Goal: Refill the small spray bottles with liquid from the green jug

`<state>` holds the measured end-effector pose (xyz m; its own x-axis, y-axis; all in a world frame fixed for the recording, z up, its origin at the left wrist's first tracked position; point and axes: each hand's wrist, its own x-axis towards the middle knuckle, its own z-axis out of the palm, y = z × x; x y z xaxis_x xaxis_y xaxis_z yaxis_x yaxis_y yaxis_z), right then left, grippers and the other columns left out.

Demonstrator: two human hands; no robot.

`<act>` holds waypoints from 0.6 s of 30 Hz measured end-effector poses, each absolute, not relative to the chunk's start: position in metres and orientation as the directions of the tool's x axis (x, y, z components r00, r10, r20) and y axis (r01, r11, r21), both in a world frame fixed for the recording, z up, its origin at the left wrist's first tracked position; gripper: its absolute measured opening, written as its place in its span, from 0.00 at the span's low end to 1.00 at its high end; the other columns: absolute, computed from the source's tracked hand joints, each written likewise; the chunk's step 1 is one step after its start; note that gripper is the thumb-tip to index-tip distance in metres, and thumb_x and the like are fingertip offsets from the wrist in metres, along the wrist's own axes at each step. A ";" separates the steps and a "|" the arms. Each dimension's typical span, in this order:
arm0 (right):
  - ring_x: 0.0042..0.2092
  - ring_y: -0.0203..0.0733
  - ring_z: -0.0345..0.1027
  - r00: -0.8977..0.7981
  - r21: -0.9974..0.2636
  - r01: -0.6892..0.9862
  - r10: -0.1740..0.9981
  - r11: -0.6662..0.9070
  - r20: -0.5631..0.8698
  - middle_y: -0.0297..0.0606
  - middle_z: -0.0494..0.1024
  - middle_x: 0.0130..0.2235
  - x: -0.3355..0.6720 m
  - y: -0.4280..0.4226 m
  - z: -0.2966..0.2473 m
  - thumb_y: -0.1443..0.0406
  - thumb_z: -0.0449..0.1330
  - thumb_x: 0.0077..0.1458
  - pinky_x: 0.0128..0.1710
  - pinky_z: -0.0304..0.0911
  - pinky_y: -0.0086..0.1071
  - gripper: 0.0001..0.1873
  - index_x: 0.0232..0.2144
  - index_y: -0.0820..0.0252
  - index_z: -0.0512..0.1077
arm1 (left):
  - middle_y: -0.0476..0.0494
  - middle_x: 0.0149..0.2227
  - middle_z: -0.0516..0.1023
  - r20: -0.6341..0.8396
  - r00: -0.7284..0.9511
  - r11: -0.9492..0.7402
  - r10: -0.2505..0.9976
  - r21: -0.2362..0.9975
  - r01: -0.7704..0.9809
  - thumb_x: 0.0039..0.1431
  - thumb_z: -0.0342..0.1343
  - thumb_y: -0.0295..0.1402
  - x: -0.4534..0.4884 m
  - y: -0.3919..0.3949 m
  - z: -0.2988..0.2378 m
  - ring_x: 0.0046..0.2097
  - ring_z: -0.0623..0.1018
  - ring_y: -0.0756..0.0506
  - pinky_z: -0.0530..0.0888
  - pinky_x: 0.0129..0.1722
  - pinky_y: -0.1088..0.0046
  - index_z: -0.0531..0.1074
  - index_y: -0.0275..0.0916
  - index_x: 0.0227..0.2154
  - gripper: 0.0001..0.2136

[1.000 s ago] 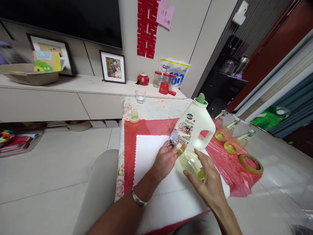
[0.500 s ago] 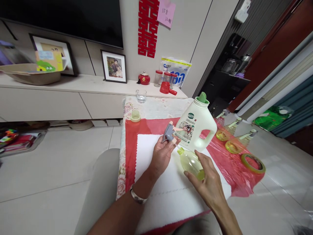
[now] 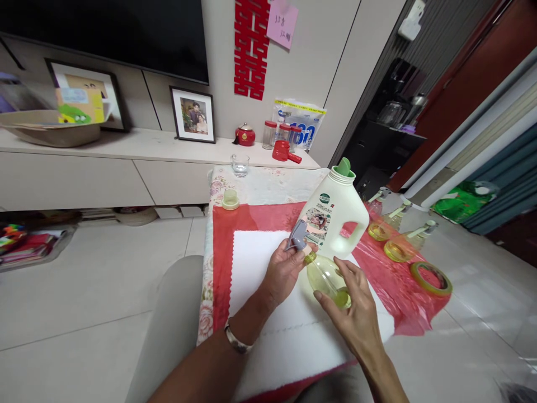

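Your left hand (image 3: 286, 272) grips grey-peach plastic trigger head (image 3: 299, 236); right hand (image 3: 353, 302) cups rounded translucent-yellow plastic bottle (image 3: 319, 276) from four o'clock. Likely light, slick; hold its neck (image 3: 310, 258).

"SilkGarden" seems to stand on the pale-green jug (image 3: 338, 210). Far off, a bag (image 3: 310, 112) bears a large blue number beginning "1", partly hidden. Above, a pink note (image 3: 282, 23) has handwritten "35"; left, a red cutout (image 3: 250, 50) repeats 喜.
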<state>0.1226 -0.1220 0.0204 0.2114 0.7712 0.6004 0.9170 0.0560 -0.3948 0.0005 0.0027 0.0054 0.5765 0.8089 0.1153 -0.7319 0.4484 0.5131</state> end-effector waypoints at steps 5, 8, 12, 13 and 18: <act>0.53 0.44 0.66 0.226 -0.420 0.905 0.765 0.063 0.603 0.43 0.68 0.53 0.124 -0.123 0.020 0.54 0.63 0.59 0.39 0.72 0.33 0.33 0.64 0.54 0.62 | 0.40 0.42 0.82 0.097 0.591 0.478 0.801 0.489 -0.729 0.53 0.69 0.29 0.000 0.003 0.006 0.51 0.80 0.39 0.68 0.62 0.55 0.74 0.36 0.44 0.16; 0.52 0.44 0.68 0.259 -0.487 0.871 0.785 0.062 0.563 0.43 0.70 0.53 0.125 -0.123 0.021 0.54 0.64 0.58 0.39 0.71 0.34 0.32 0.62 0.55 0.64 | 0.41 0.42 0.81 0.079 0.595 0.486 0.800 0.495 -0.720 0.51 0.70 0.29 0.000 0.003 0.008 0.51 0.80 0.38 0.67 0.62 0.55 0.75 0.36 0.43 0.16; 0.49 0.45 0.71 0.397 -0.722 0.692 0.833 0.005 0.386 0.43 0.72 0.54 0.127 -0.121 0.020 0.51 0.66 0.54 0.44 0.71 0.38 0.33 0.59 0.56 0.68 | 0.42 0.42 0.81 0.079 0.609 0.493 0.789 0.509 -0.706 0.50 0.71 0.31 -0.001 0.002 0.012 0.52 0.79 0.37 0.69 0.59 0.56 0.75 0.37 0.42 0.17; 0.51 0.47 0.71 0.435 -0.803 0.596 0.847 -0.016 0.306 0.43 0.72 0.55 0.127 -0.119 0.018 0.50 0.66 0.54 0.47 0.71 0.39 0.34 0.59 0.56 0.69 | 0.42 0.42 0.81 0.078 0.617 0.499 0.783 0.513 -0.698 0.50 0.70 0.31 -0.001 0.001 0.012 0.52 0.79 0.37 0.70 0.58 0.56 0.75 0.37 0.42 0.17; 0.61 0.53 0.63 0.467 -0.998 0.053 0.884 -0.042 -0.012 0.45 0.68 0.61 0.121 -0.113 0.003 0.47 0.66 0.52 0.60 0.63 0.47 0.37 0.60 0.56 0.68 | 0.44 0.42 0.79 0.066 0.613 0.504 0.787 0.505 -0.701 0.50 0.69 0.33 -0.001 0.002 0.012 0.52 0.79 0.37 0.72 0.55 0.58 0.74 0.39 0.40 0.15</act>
<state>0.1212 -0.1127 0.0031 0.4672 0.8841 -0.0123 0.0532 -0.0420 -0.9977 -0.0007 0.0016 0.0116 0.6134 0.7870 0.0658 -0.7009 0.5042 0.5045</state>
